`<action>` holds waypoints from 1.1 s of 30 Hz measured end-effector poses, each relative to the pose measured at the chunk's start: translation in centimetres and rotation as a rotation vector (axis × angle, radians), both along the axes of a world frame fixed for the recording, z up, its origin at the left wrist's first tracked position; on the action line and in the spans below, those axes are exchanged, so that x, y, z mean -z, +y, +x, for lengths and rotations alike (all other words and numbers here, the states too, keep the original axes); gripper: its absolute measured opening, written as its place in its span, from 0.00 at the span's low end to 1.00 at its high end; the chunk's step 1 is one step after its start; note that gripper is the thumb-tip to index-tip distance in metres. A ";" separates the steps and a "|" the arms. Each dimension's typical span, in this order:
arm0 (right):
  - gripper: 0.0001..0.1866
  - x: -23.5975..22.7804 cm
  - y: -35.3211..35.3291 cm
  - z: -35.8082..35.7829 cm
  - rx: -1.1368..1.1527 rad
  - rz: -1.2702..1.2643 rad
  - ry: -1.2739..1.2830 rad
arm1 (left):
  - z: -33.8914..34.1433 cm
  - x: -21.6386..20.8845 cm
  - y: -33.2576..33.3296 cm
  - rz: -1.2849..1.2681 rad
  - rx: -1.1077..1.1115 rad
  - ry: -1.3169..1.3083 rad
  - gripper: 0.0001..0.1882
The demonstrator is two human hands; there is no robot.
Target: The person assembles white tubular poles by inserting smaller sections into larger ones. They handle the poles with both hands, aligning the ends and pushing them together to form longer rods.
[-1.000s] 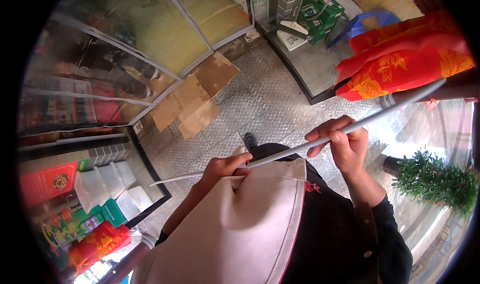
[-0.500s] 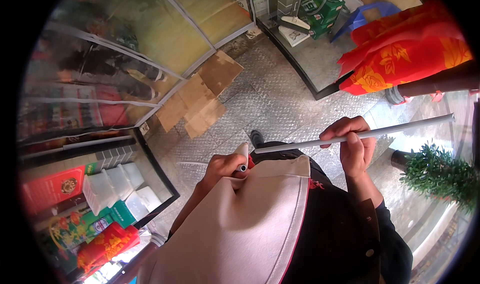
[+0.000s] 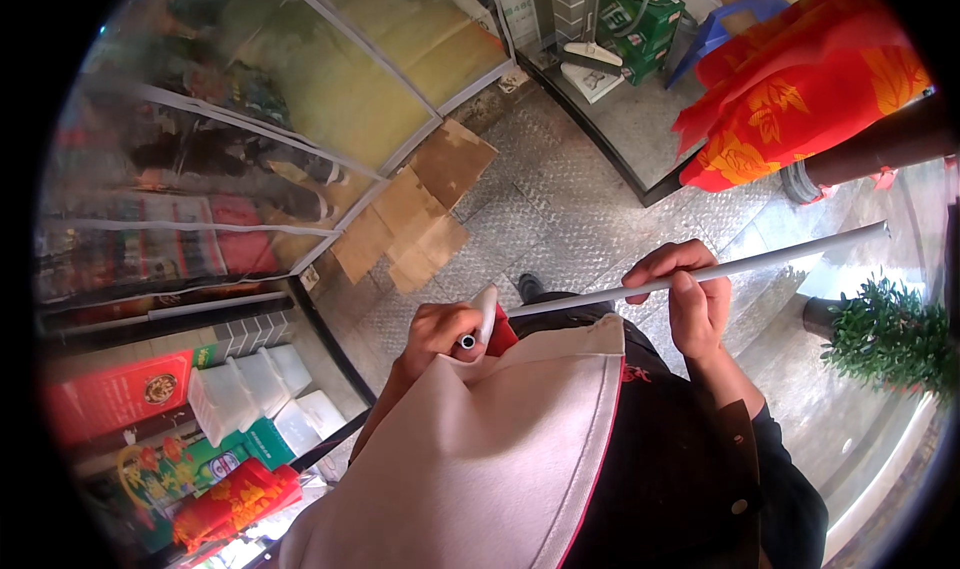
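A long pale grey pole (image 3: 770, 262) slants across the view, with my right hand (image 3: 690, 294) closed round it. Its far end points to the right; the near end reaches the cloth beside my left hand (image 3: 440, 331). That hand is closed on the gathered edge of a large pale cloth (image 3: 500, 429), which has a red border and spreads below over my front. A small round tube end (image 3: 467, 342) with a dark opening shows in the left fist. Whether this tube joins the pole is hidden by the fingers and cloth.
Flattened cardboard (image 3: 415, 214) lies on the patterned metal floor by a glass partition (image 3: 390, 59). Red cloth with yellow flowers (image 3: 770, 114) hangs at the far right, above a potted shrub (image 3: 890, 339). Green boxes (image 3: 645, 24) and a broom head (image 3: 593, 57) stand behind; plastic tubs (image 3: 250, 389) sit left.
Both hands have shifted slightly left, the pole moving with the right one. The thin pale strip that stuck out left of my left hand no longer shows.
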State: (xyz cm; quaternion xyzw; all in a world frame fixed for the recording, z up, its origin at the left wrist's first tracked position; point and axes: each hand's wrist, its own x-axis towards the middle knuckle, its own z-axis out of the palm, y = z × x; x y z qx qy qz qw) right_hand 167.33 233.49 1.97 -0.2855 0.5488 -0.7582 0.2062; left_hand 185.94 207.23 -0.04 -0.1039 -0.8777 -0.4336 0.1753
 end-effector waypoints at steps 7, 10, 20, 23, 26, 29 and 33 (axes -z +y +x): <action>0.12 0.9 0.5 -0.1 -0.030 -0.030 -0.061 | -0.3 0.1 -0.5 0.068 0.008 0.031 0.12; 0.12 1.0 0.6 -0.1 -0.025 -0.030 -0.070 | -0.5 0.4 -0.5 0.086 0.013 0.032 0.13; 0.10 0.8 1.0 -0.6 0.026 -0.180 -0.036 | -0.9 0.5 0.2 0.031 -0.065 -0.001 0.13; 0.09 0.2 1.5 -0.7 0.032 -0.291 -0.037 | -1.3 -0.1 0.4 0.071 -0.066 -0.052 0.12; 0.09 -0.4 1.7 -0.7 0.002 -0.337 -0.070 | -1.3 -0.3 1.0 0.052 -0.128 -0.118 0.11; 0.08 0.2 1.8 -0.4 -0.018 -0.292 -0.104 | -1.4 -1.1 0.8 0.040 -0.112 -0.197 0.10; 0.07 0.7 1.7 0.1 -0.013 -0.232 -0.178 | -1.2 -1.5 1.0 0.065 -0.088 -0.272 0.09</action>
